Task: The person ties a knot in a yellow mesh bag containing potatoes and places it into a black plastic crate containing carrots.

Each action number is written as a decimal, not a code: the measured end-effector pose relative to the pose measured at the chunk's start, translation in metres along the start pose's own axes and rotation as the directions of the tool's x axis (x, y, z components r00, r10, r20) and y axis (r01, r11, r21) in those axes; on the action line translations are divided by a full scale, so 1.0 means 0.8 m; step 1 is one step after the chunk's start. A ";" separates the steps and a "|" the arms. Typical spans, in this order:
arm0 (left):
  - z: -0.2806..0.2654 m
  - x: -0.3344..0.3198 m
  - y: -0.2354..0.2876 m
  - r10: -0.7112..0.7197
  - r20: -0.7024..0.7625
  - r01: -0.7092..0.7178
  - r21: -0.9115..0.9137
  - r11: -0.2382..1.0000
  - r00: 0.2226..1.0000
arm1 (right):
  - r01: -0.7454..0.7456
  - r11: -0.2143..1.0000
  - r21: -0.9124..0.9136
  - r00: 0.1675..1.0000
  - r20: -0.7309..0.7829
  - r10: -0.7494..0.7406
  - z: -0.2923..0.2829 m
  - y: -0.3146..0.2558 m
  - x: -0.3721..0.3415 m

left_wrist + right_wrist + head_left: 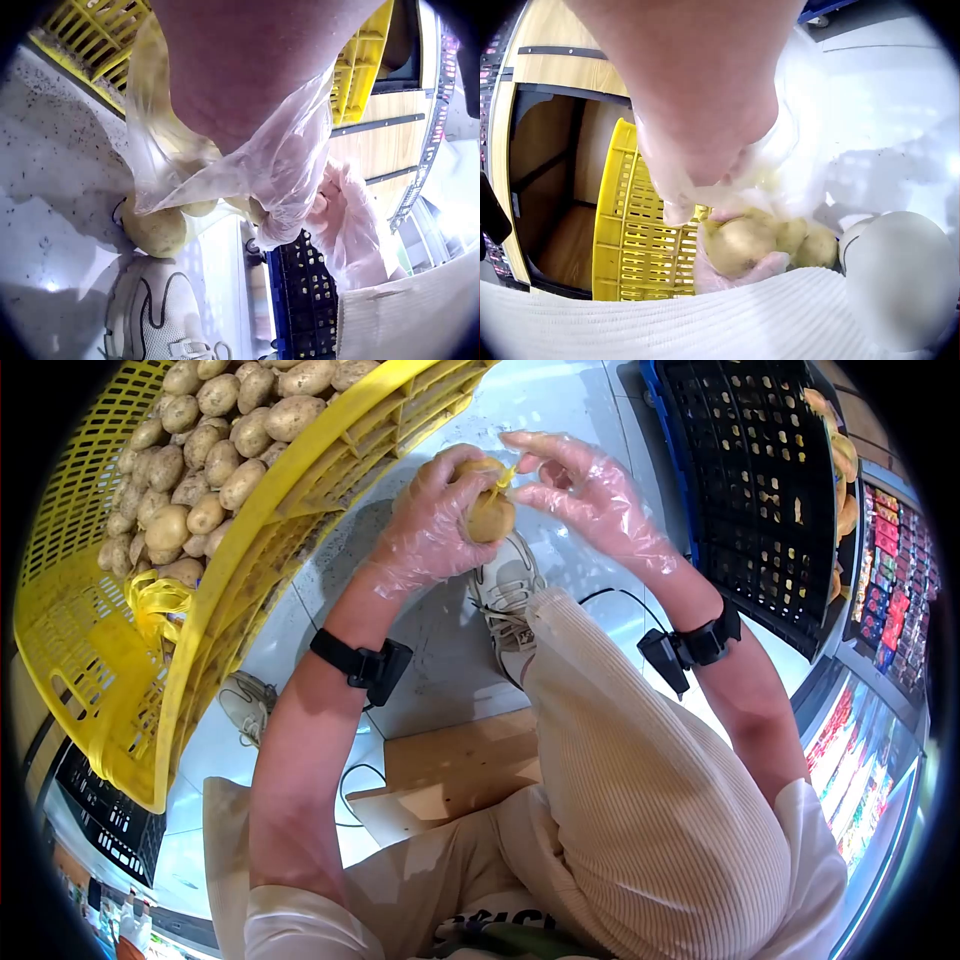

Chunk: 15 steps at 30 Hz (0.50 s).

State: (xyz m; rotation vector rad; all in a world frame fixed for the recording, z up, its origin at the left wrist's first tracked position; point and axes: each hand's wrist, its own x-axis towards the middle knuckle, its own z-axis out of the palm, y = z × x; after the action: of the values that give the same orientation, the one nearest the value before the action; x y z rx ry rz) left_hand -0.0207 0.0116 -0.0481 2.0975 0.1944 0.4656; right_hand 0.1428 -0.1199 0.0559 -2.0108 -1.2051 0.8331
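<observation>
Potato bundle [490, 517]: several potatoes, gathered at the top by yellow netting [505, 479]; located in the left hand, above the floor [430, 660].
Left hand [435, 520]: grasping the bundle, fingers and thumb curled round its side; covered by a clear plastic glove.
Right hand [597, 500]: released, thumb and index finger spread apart beside the yellow netting; also gloved in clear plastic. Contact between fingertips and netting: cannot be determined.
Lower potatoes: visible beneath the left hand in the left wrist view, one [155, 231] hanging near the toe of a light-coloured shoe [507, 600].
Wrist units: one black camera strapped to each forearm, left [380, 672] and right [665, 658].
Yellow crate [225, 585]: on the person's left; perforated wall; holds a heap of loose potatoes [205, 455] and a bunch of yellow net material [158, 603].
Black crate [765, 490]: on the person's right, beside a blue edge [672, 450]; tan produce [845, 470] visible at its far side.
Wooden board [455, 760]: low, between the person's legs.
Display shelves [890, 575]: beyond the black crate, stocked with colourful packages.
</observation>
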 end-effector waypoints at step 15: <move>-0.001 0.006 0.007 -0.033 0.007 0.034 -0.005 0.999 0.999 | 0.088 0.986 0.143 0.996 -0.007 -0.088 0.025 0.033 0.011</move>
State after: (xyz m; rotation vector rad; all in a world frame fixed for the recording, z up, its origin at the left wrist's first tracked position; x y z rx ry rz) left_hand -0.0171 0.0105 -0.0418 2.0874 0.2237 0.4382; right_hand 0.1438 -0.1181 0.0215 -1.8292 -1.1906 0.8504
